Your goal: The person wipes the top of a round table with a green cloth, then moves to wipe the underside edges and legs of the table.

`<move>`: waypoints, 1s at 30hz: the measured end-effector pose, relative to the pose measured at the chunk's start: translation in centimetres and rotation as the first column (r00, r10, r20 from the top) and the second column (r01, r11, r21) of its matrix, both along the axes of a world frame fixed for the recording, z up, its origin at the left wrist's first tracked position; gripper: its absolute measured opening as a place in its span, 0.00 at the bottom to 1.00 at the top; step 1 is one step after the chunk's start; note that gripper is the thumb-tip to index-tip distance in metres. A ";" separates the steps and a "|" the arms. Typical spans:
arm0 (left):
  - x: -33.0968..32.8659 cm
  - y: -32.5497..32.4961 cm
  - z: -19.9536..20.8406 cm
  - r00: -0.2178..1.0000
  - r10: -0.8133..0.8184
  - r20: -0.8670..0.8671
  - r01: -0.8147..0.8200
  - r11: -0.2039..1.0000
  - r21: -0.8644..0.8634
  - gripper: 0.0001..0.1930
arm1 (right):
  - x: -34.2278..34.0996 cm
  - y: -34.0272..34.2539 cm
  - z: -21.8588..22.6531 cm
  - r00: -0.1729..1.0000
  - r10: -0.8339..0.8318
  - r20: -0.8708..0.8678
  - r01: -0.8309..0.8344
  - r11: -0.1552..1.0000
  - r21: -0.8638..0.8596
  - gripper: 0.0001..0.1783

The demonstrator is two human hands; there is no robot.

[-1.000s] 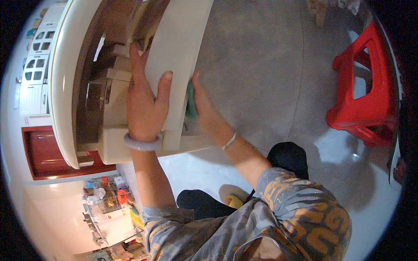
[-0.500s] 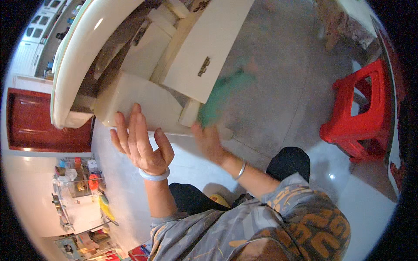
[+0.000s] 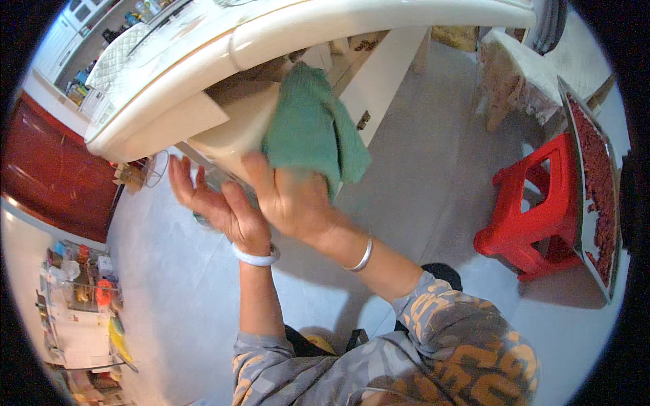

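Observation:
My right hand (image 3: 298,203) grips a green cloth (image 3: 308,125), which spreads over the cream table leg (image 3: 237,132) and hangs beside it. The cloth covers part of the leg's surface, and the fingertips blur slightly into it. Close by on the left is my left hand (image 3: 227,210), palm up, fingers spread, holding nothing. It lies just below the leg; whether it touches cannot be made out. Above both hands curves the thick cream rim (image 3: 257,44) of the table. An open white panel with a small dark hinge (image 3: 363,120) stands right of the cloth.
To the right, a red plastic stool (image 3: 535,203) stands beside a tray (image 3: 592,183) of red crumbly material. Behind it is a bench with a lace-edged cover (image 3: 514,71). A cluttered rack (image 3: 84,304) and a dark red door (image 3: 57,169) are at the left.
The right hand has lifted the green cloth from low on the right, up and left onto the table leg. The view has shifted, showing more tabletop. The left hand stays open.

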State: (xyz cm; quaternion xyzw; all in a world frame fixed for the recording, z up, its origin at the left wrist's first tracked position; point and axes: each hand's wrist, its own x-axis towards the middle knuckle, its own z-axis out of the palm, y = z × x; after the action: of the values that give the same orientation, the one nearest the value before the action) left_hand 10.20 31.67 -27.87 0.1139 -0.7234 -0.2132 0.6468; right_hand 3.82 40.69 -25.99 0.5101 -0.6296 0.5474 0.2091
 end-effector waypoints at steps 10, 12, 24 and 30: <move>-2.1 0.7 -1.2 0.969 -0.225 -0.100 0.244 0.933 0.264 0.33 | -3.8 1.9 2.7 0.983 0.046 0.176 -0.084 0.973 0.214 0.32; -2.8 0.9 -1.1 0.947 -0.283 -0.155 0.315 0.915 0.253 0.33 | -5.2 2.3 3.4 0.990 0.052 0.129 -0.085 0.962 0.261 0.33; -2.4 2.3 -0.1 0.972 -0.217 -0.089 0.233 0.936 0.265 0.33 | -17.3 0.5 5.2 0.956 -0.131 -0.263 0.217 0.918 0.331 0.35; -1.8 2.1 0.2 0.987 -0.149 -0.067 0.161 0.962 0.222 0.32 | -11.8 -1.0 6.3 0.985 0.088 0.146 -0.122 0.961 0.249 0.42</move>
State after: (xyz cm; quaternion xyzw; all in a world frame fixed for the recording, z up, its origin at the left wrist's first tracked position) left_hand 8.39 33.78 -27.64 0.1248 -0.6848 -0.3471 0.6284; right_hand -7.95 39.70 -19.67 0.5278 -0.6798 0.5044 0.0691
